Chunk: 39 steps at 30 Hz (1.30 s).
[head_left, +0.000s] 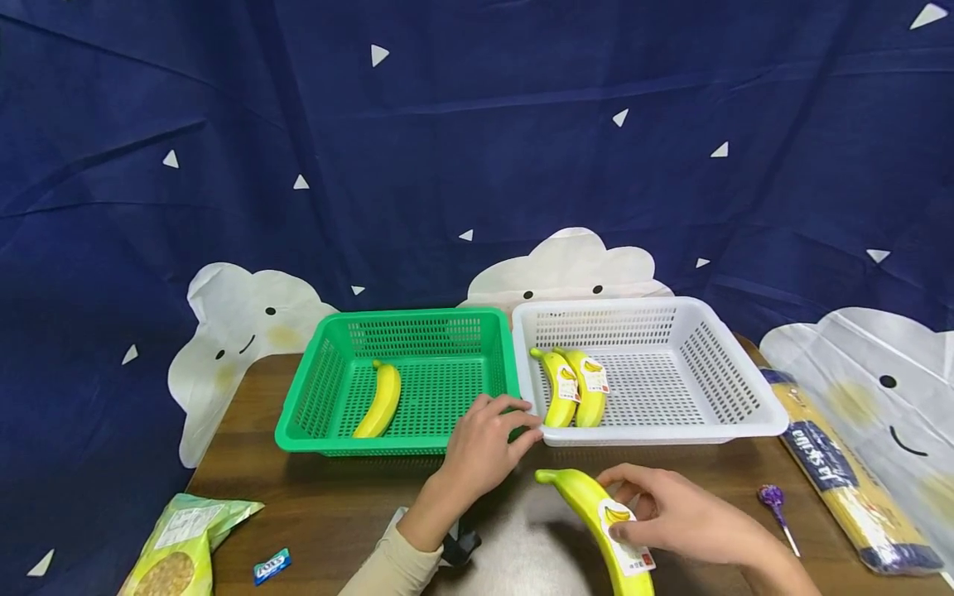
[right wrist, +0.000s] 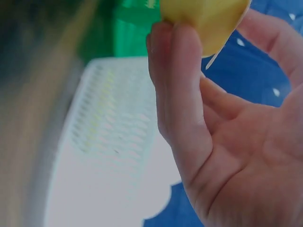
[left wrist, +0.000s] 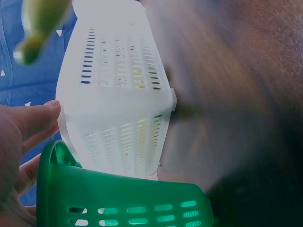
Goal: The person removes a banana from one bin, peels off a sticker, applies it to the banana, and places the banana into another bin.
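Observation:
My right hand (head_left: 674, 509) pinches a yellow banana (head_left: 577, 488) with a white sticker, thumb on the sticker side, in front of the white basket. In the right wrist view, fingers (right wrist: 182, 90) press against the banana (right wrist: 203, 23). My left hand (head_left: 484, 443) rests at the adjoining front corners of the green basket (head_left: 298, 406) and the white basket (head_left: 663, 432), fingers loosely bent, holding nothing. Its thumb (left wrist: 40, 116) lies along the white rim in the left wrist view. One banana (head_left: 382, 401) lies in the green basket; two stickered bananas (head_left: 591, 393) lie side by side at the white basket's left.
At the front left are a green snack bag (head_left: 182, 546) and a small blue FOX'S packet (head_left: 272, 566). A purple lollipop (head_left: 773, 499) and a long pasta pack (head_left: 850, 480) lie at the right. Behind the table hangs a dark blue cloth (head_left: 477, 149).

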Each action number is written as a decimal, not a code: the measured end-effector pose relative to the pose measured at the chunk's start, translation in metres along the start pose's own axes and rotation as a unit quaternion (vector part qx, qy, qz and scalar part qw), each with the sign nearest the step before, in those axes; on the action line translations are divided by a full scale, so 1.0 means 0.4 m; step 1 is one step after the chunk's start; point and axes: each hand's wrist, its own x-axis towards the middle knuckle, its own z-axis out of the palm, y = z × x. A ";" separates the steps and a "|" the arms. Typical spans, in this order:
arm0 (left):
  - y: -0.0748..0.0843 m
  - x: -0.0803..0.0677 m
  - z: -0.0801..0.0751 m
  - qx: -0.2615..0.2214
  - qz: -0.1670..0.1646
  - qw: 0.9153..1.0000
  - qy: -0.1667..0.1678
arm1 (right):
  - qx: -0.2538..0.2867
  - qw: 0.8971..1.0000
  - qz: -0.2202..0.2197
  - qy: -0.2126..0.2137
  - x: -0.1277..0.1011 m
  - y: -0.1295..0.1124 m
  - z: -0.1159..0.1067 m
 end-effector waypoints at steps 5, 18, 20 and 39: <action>-0.001 0.002 0.000 -0.004 0.000 1.000 -0.003 | 0.023 0.999 -0.025 0.016 -0.017 -0.030 -0.060; -0.005 0.001 0.005 -0.010 -0.006 1.000 0.006 | 0.040 0.996 0.032 0.070 0.032 -0.081 -0.259; -0.005 0.001 0.005 -0.008 -0.006 1.000 0.004 | 0.030 0.995 0.049 0.076 0.048 -0.084 -0.289; -0.006 -0.007 0.013 0.009 -0.012 1.000 0.015 | -0.050 0.982 0.182 0.025 0.291 0.015 -0.459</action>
